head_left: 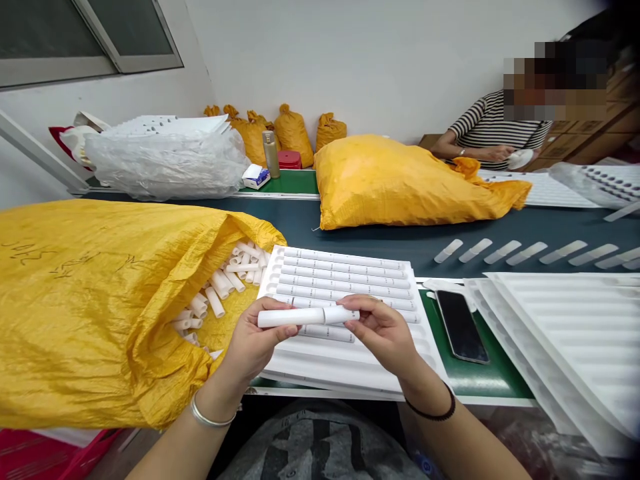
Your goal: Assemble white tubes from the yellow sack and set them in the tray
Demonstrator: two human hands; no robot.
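Above the white tray, both hands are closed on a white plastic tube held nearly level. My left hand (257, 337) pinches its longer section (305, 317) between thumb and fingers. At the other end, my right hand (387, 330) grips the shorter section (334, 315), which carries small dark marks. A slanted seam shows where the two sections meet; whether they are fixed together I cannot tell. Beneath them, the ridged white tray (320, 368) holds rows of similar marked tubes (345, 265) in its far grooves. Its near grooves hold no tubes.
Left of the tray, an open yellow sack (100, 300) spills loose white tubes (217, 300). A phone (463, 327) and stacked trays (575, 340) lie right. Several tubes (503, 251) rest on the dark belt (400, 247), behind which lies another yellow sack (400, 183). A person (500, 127) works across.
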